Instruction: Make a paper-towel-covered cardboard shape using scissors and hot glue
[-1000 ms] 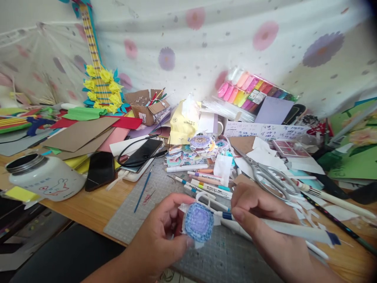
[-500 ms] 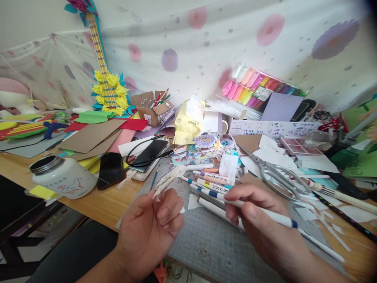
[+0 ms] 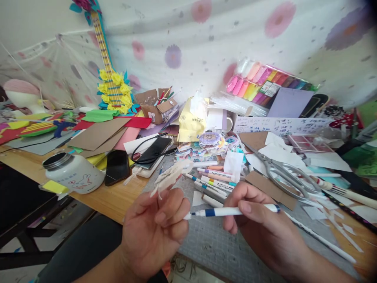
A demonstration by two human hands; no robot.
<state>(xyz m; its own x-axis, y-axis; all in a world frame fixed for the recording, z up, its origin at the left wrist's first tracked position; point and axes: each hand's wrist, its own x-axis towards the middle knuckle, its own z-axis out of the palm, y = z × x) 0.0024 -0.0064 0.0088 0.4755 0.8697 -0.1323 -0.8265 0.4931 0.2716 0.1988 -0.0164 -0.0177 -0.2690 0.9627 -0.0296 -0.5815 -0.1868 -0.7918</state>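
Note:
My left hand (image 3: 157, 232) is closed, pinching a thin cream-white cut-out piece (image 3: 169, 177) with uneven edges between thumb and fingers. A small white end (image 3: 187, 216), which looks like a pen cap, pokes out from its curled lower fingers. Between thumb and fingers my right hand (image 3: 259, 224) grips a white marker (image 3: 226, 211) with blue bands, lying nearly level. Its dark tip points left and is at the small white end; whether they touch I cannot tell. Beneath both hands lies a grey cutting mat (image 3: 206, 245).
Several markers (image 3: 216, 182) lie behind my hands, near a pile of colourful cut-outs (image 3: 209, 141). Large scissors (image 3: 282, 173) rest on paper scraps at right. To the left stand an open white jar (image 3: 73, 173) and a black phone-like slab (image 3: 117, 167).
The marker has swung level and its dark tip now meets the left hand's fingers area. The cut-out stays pinched in my left hand. The whole view has shifted slightly.

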